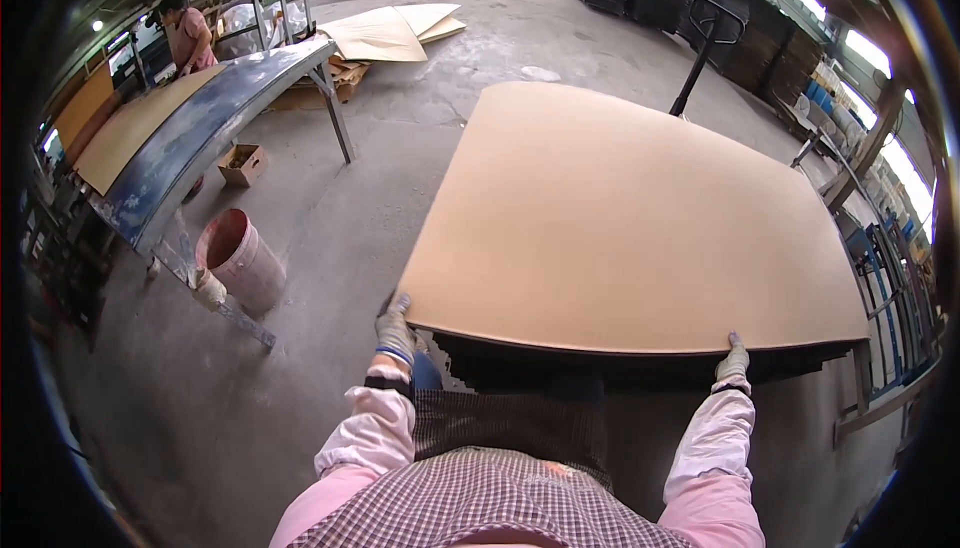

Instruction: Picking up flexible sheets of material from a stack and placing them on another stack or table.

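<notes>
A large tan sheet, like board, spreads in front of me with its near edge toward my body. My left hand is closed on its near left corner, thumb on top. My right hand grips the near edge farther right, thumb also on top and the fingers hidden beneath. Both hands wear pale work gloves. Under the sheet is a stack of dark sheets with ragged edges; whether the tan sheet rests fully on it I cannot tell.
A long blue-topped table stands at left, a tan sheet on it and a person at its far end. Near it are a pinkish bucket and a small carton. A pallet-jack handle rises beyond the stack; metal racks stand right.
</notes>
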{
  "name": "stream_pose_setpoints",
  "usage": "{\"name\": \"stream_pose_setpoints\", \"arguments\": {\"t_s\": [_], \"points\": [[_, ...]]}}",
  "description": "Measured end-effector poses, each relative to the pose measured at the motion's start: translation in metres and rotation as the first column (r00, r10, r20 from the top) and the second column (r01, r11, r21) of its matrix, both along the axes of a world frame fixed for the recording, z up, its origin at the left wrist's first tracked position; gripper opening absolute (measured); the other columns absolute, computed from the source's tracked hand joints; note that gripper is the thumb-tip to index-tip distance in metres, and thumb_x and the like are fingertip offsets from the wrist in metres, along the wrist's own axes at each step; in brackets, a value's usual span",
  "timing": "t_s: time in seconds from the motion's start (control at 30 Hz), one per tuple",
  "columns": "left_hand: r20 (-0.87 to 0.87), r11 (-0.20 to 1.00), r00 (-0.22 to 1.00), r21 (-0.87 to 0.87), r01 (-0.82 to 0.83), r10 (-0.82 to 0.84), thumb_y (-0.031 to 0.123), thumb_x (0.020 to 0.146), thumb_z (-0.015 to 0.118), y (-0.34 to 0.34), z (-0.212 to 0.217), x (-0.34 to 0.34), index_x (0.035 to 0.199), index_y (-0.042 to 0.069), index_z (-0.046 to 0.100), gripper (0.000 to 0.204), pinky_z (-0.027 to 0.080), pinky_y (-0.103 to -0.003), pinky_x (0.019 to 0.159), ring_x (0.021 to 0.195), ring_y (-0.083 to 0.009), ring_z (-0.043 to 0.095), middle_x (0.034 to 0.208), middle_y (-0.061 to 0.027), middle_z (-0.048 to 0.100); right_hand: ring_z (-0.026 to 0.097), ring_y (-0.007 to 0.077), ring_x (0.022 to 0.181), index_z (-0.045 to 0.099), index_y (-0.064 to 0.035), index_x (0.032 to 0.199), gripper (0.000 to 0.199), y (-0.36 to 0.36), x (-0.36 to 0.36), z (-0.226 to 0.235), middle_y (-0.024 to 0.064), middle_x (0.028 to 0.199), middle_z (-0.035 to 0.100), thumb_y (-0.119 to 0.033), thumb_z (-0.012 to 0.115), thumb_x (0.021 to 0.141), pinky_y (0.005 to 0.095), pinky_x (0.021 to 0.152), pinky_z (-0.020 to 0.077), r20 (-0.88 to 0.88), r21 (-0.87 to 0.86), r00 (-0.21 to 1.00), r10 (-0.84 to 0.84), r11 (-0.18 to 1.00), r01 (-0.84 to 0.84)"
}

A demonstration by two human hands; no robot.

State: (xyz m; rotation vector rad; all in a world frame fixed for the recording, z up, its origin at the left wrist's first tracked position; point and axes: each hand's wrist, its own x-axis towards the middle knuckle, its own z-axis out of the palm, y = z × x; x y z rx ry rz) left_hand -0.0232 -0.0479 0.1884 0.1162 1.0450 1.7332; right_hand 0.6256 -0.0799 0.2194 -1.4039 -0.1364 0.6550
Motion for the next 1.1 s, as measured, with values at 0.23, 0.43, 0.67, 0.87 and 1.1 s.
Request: {"name": "stream_pose_setpoints", "arguments": {"t_s": [0.23, 0.43, 0.67, 0.87, 1.1], "points": [[-0.27, 0.953, 0.945, -0.281, 0.108, -0.186, 0.009, 0.064, 0.069, 0.016, -0.052, 0.029, 0.092, 0.001, 0.059, 0.031, 0.048, -0.035, 0.061, 0.068, -0.0216, 0.058, 0.08, -0.0091, 0.061, 0.045, 0.0286, 0.102, 0.047, 0.0025, 0.109, 0.054, 0.008, 0.01, 0.005, 0.0187, 0.116, 0.045, -0.03, 0.064, 0.07, 0.0377, 0.092, 0.0318, 0.024, -0.322, 0.999, 0.034, 0.947, -0.025], [-0.583, 0.936, 0.749, -0.322, 0.142, -0.314, 0.013, 0.062, 0.072, 0.019, -0.034, 0.041, 0.089, 0.001, 0.061, 0.031, 0.045, -0.027, 0.069, 0.07, -0.0177, 0.058, 0.082, -0.0094, 0.062, 0.042, 0.0305, 0.107, 0.042, 0.0058, 0.112, 0.063, 0.019, 0.045, -0.006, 0.0222, 0.119, 0.04, -0.039, 0.062, 0.071, 0.0361, 0.094, 0.0284, 0.157, -0.657, 0.988, 0.008, 0.748, 0.098], [-0.73, 0.909, 0.572, -0.412, 0.069, -0.374, 0.036, 0.063, 0.07, 0.063, -0.066, 0.018, 0.115, -0.002, 0.042, 0.07, 0.036, -0.032, 0.088, 0.105, -0.0261, 0.046, 0.113, -0.0187, 0.047, 0.05, 0.0259, 0.093, 0.047, 0.0047, 0.108, 0.053, 0.012, 0.044, -0.019, 0.0155, 0.108, 0.051, -0.031, 0.063, 0.072, 0.0355, 0.083, 0.0387, 0.342, -0.509, 0.907, 0.245, 0.86, -0.04], [-0.892, 0.934, 0.35, -0.177, 0.309, -0.285, 0.039, 0.072, 0.062, 0.037, -0.005, 0.062, 0.117, -0.003, 0.037, 0.067, 0.032, -0.034, 0.091, 0.104, -0.0282, 0.044, 0.115, -0.0161, 0.045, 0.056, 0.0295, 0.081, 0.059, -0.0026, 0.09, 0.045, 0.027, 0.018, -0.001, 0.0163, 0.087, 0.059, -0.043, 0.058, 0.069, 0.0354, 0.074, 0.044, 0.524, -0.691, 0.805, 0.28, 0.691, 0.21], [-0.881, 0.909, 0.289, -0.285, 0.305, -0.373, 0.045, 0.073, 0.057, 0.077, -0.076, 0.043, 0.118, -0.003, 0.038, 0.069, 0.031, -0.032, 0.092, 0.107, -0.0279, 0.042, 0.118, -0.0167, 0.043, 0.021, 0.0325, 0.122, 0.025, -0.0047, 0.127, 0.076, 0.021, 0.012, 0.037, 0.0216, 0.131, 0.021, -0.058, 0.038, 0.074, 0.0396, 0.1, 0.0179, 0.063, -0.88, 0.943, 0.327, 0.465, -0.102]]}}
